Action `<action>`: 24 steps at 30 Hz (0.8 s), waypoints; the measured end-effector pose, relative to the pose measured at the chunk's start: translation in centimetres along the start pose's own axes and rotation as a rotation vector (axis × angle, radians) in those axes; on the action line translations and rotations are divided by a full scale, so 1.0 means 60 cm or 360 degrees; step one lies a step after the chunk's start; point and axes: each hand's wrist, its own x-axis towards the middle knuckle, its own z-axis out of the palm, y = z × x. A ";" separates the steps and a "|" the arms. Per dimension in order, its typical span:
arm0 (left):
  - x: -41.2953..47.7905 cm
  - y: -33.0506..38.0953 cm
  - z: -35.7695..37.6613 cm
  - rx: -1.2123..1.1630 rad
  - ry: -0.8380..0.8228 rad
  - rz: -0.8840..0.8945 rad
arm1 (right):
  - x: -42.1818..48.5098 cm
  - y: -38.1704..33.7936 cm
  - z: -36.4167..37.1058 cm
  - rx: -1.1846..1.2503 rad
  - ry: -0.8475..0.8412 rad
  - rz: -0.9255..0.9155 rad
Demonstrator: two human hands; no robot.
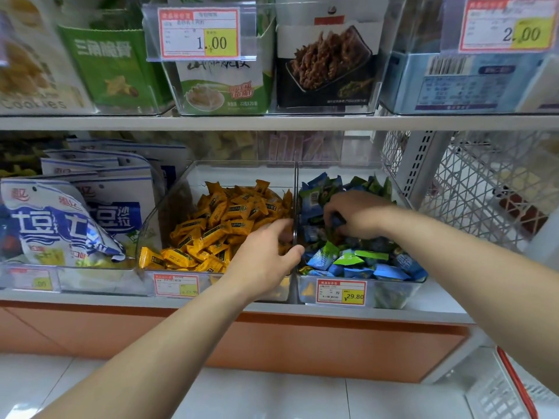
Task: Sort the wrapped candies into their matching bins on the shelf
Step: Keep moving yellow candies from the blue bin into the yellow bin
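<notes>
Shelf bin — right fingers curl round blue candies.

We cannot see the fingertips of the left hand, sunk among the orange candies, nor those of the right hand, buried in the blue and green candies, so we cannot tell whether either grips a candy. The small print on the orange bin's price label is blurred. The white basket at lower right is cut off by the edge.
</notes>
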 end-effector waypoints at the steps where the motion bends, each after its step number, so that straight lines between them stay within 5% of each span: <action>1: 0.000 -0.001 0.000 0.0000 0.0000 -0.0003 | -0.001 0.004 -0.005 0.0074 0.0081 0.0024; 6: -0.001 -0.005 -0.001 -0.0023 -0.0015 0.0004 | -0.017 0.027 -0.030 0.0545 0.0680 0.0057; 9: 0.001 -0.004 -0.001 -0.0027 -0.0007 0.0005 | -0.016 0.030 -0.025 0.0061 0.0524 0.0215; 11: 0.001 -0.003 0.000 -0.0030 -0.0016 0.0003 | -0.017 0.018 -0.019 -0.0250 0.0653 0.0173; 13: 0.001 -0.004 0.000 -0.0027 -0.0014 0.0004 | -0.023 -0.005 -0.013 -0.0096 0.0812 -0.0015; 18: -0.001 -0.005 -0.001 -0.0014 -0.0001 0.0012 | -0.018 -0.051 0.017 0.0205 0.0015 0.0134; 24: -0.002 -0.004 -0.002 -0.0012 -0.0013 0.0035 | -0.013 -0.078 0.035 0.0154 -0.0070 0.0241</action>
